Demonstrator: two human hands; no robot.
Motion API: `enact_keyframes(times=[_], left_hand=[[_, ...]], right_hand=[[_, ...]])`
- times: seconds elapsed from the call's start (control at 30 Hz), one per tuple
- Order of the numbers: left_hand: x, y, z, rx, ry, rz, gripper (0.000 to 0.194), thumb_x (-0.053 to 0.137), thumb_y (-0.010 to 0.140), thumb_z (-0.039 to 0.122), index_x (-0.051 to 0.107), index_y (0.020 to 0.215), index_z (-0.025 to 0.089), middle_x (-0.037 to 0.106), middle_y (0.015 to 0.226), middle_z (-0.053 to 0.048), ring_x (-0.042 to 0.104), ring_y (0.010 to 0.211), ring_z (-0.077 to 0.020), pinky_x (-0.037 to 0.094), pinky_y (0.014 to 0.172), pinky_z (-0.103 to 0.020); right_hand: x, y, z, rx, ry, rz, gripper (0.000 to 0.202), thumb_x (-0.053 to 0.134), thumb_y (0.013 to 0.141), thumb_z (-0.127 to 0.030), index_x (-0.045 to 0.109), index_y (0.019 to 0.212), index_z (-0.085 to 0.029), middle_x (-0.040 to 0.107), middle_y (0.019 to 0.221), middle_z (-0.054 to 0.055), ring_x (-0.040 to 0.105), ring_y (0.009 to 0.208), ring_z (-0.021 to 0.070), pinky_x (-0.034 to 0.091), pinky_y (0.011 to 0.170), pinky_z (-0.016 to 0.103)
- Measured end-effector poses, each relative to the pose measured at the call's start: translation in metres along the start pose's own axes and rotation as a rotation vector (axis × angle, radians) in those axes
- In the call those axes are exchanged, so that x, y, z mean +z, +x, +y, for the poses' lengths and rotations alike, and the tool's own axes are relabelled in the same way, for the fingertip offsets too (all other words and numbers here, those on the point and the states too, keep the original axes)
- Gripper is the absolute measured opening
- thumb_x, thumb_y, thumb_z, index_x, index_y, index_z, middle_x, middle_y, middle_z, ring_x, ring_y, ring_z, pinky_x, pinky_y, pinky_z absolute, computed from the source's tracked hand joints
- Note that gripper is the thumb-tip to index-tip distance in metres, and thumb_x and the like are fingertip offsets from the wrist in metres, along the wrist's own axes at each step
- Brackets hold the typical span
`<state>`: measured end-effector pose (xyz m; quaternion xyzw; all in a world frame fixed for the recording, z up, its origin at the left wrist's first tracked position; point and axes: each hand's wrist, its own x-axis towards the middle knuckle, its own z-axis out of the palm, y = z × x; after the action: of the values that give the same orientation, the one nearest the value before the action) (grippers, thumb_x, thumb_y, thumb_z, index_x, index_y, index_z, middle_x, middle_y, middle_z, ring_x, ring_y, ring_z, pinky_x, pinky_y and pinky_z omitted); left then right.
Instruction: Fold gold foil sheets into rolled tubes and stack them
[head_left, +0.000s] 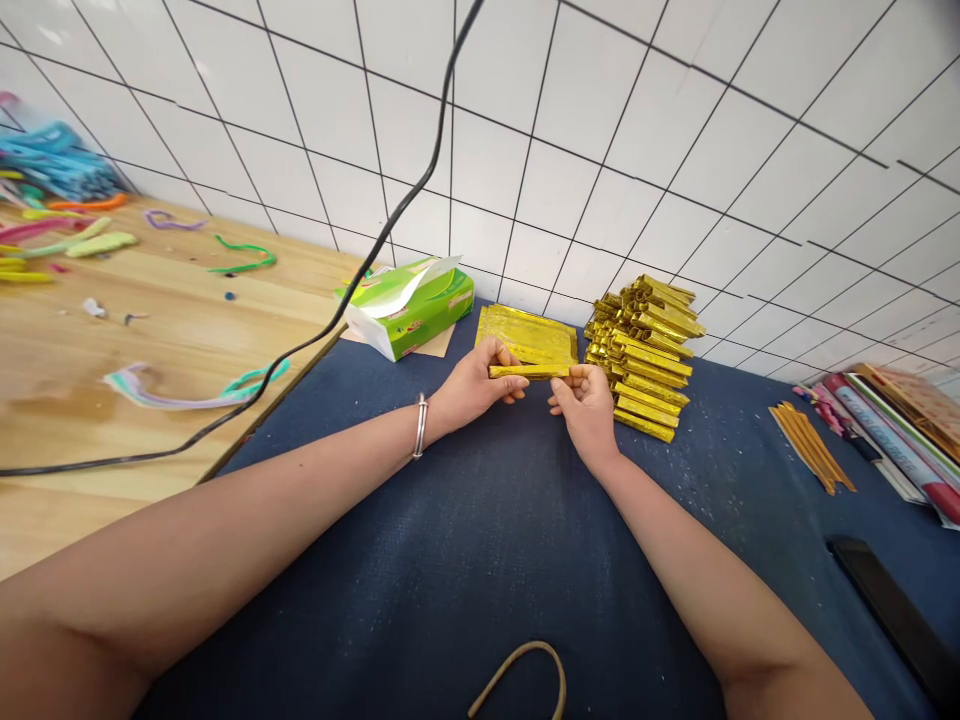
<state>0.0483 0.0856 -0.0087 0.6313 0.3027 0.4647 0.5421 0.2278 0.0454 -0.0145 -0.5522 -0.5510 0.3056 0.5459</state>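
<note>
A narrow folded strip of gold foil paper (531, 371) is stretched level between my two hands. My left hand (480, 385) pinches its left end between thumb and fingers, and a silver bangle circles that wrist. At the other end, my right hand (589, 410) grips the strip with thumb and fingertips. Just behind the hands lies a flat stack of gold foil sheets (525, 332). A heap of folded gold strips (645, 360) is piled to the right of that stack, close to my right hand.
A green tissue box (420, 308) stands left of the foil sheets. A black cable (390, 225) hangs across the left side. Rightward lie brown strips (811, 447), books (900, 440) and a black phone-like object (892, 610). A curved tan cord (529, 650) rests near the front.
</note>
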Motion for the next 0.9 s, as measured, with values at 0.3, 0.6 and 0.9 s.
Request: enact_keyframes(times=[0.3,0.6,0.9], left_hand=[[0.000,-0.001,-0.003,-0.050,0.116,-0.067,0.026,0.063,0.077,0.027,0.041,0.086,0.017,0.051,0.073,0.004,0.056,0.055,-0.0053,0.047,0.050,-0.018],[-0.001,-0.004,0.005,-0.025,0.209,-0.082,0.019,0.056,0.081,0.032,0.047,0.089,0.018,0.049,0.075,0.004,0.052,0.054,-0.0041,0.042,0.050,-0.017],[-0.003,-0.001,-0.005,0.120,0.472,0.078,0.022,0.059,0.078,0.034,0.058,0.095,0.019,0.060,0.087,0.000,0.056,0.078,-0.0124,0.045,0.072,-0.025]], right_hand=[[-0.002,0.000,-0.001,-0.004,0.067,-0.026,0.028,0.058,0.077,-0.039,0.045,0.094,-0.022,0.056,0.079,-0.004,0.058,0.059,0.0084,0.049,0.049,0.020],[-0.001,0.000,-0.003,-0.009,0.112,-0.061,0.025,0.058,0.079,-0.039,0.045,0.092,-0.022,0.056,0.074,-0.005,0.058,0.056,0.0082,0.050,0.050,0.021],[-0.001,-0.001,-0.004,0.006,0.111,-0.083,0.024,0.058,0.078,-0.040,0.047,0.087,-0.021,0.055,0.065,-0.007,0.057,0.053,0.0087,0.050,0.049,0.021]])
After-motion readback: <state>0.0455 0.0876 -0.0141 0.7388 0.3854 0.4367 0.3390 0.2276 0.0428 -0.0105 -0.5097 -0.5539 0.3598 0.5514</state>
